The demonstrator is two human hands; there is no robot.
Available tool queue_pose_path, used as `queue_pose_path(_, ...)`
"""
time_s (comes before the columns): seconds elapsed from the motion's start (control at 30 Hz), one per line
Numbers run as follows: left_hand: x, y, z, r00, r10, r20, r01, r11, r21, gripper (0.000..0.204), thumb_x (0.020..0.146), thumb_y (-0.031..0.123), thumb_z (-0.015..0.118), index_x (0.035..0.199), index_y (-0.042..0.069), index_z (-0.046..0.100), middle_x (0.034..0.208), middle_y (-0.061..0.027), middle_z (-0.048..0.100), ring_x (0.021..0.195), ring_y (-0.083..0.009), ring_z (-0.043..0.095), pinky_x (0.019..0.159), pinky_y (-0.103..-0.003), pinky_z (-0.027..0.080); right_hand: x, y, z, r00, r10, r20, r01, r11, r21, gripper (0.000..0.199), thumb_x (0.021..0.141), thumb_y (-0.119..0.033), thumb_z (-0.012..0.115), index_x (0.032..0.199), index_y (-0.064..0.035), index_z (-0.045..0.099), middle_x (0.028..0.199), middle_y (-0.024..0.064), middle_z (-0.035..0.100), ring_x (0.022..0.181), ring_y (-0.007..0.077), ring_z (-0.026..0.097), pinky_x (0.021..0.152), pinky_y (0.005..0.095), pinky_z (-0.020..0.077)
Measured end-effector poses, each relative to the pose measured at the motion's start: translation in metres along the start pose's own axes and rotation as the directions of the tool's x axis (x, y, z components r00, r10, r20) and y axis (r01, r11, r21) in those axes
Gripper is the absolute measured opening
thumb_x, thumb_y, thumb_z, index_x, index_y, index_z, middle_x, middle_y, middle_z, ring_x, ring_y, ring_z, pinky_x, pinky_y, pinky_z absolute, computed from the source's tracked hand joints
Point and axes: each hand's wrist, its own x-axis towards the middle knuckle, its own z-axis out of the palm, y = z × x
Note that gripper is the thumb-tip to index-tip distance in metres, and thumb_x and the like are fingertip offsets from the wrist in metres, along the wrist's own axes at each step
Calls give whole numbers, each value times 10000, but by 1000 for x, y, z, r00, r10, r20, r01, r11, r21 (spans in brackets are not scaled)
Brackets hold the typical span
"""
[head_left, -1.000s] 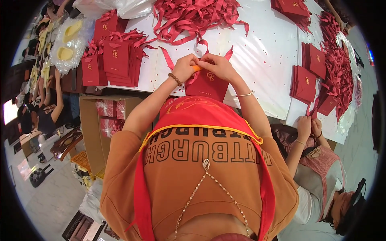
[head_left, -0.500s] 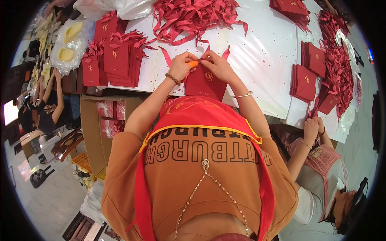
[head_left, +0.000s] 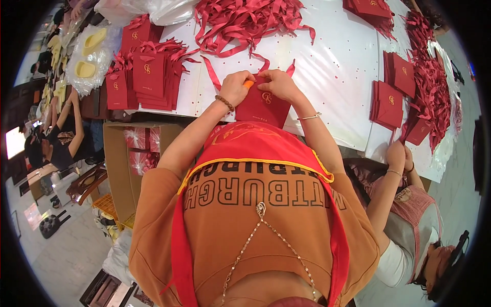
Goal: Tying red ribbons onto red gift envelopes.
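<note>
A flat dark red paper gift bag [head_left: 262, 108] with gold print lies at the table's near edge, against my red apron. My left hand [head_left: 235, 89] is closed at the bag's upper left, with an orange cover or piece [head_left: 249, 83] showing at its fingertips. What it pinches is hidden. My right hand [head_left: 280, 85] has its fingers bent in and gripping the bag's top edge. Red ribbon [head_left: 211, 72] runs out past my left hand, and another ribbon end [head_left: 291, 68] sticks up beyond my right.
A heap of loose red ribbons [head_left: 245, 25] lies at the far side. Stacked red bags [head_left: 149, 74] stand left, and more bags [head_left: 387, 105] lie right. A cardboard box [head_left: 116, 166] sits below the table's left edge. A co-worker's hands [head_left: 399, 156] work at right.
My hands have drawn slightly apart at the bag's top. My right hand's fingers have curled in over the edge, and the left hand has shifted a little lower.
</note>
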Motion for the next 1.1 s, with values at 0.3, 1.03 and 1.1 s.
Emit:
queue_pose_path(0.3, 12, -5, -3, 990, 95, 100, -110, 982, 154, 119, 751, 79, 555, 836, 19, 612, 796, -146, 628, 750, -278, 609, 667, -336, 465, -2, -1, 0, 1000, 15, 12, -15, 1000, 18, 384, 684, -227, 665, 1042, -100, 605, 938, 104, 627, 872, 250, 591, 753, 344, 456)
queue_pose_path(1.03, 16, 16, 5, 998, 55, 16, -57, 984, 171, 97, 713, 76, 567, 806, 78, 543, 672, -144, 585, 644, -334, 577, 579, -403, 449, -10, -3, 8, 998, 11, -56, -8, 998, 67, 311, 704, -233, 644, 972, -83, 592, 854, 92, 634, 841, 251, 595, 742, 347, 449)
queue_pose_path(1.1, 23, 13, -10, 980, -58, 191, 22, 983, 184, 143, 693, 166, 631, 804, 98, 572, 749, -111, 596, 677, -308, 580, 592, -383, 448, -10, 1, 10, 993, -30, -112, 51, 980, 194, 288, 720, -228, 638, 942, -60, 567, 792, 82, 635, 831, 232, 600, 730, 345, 453)
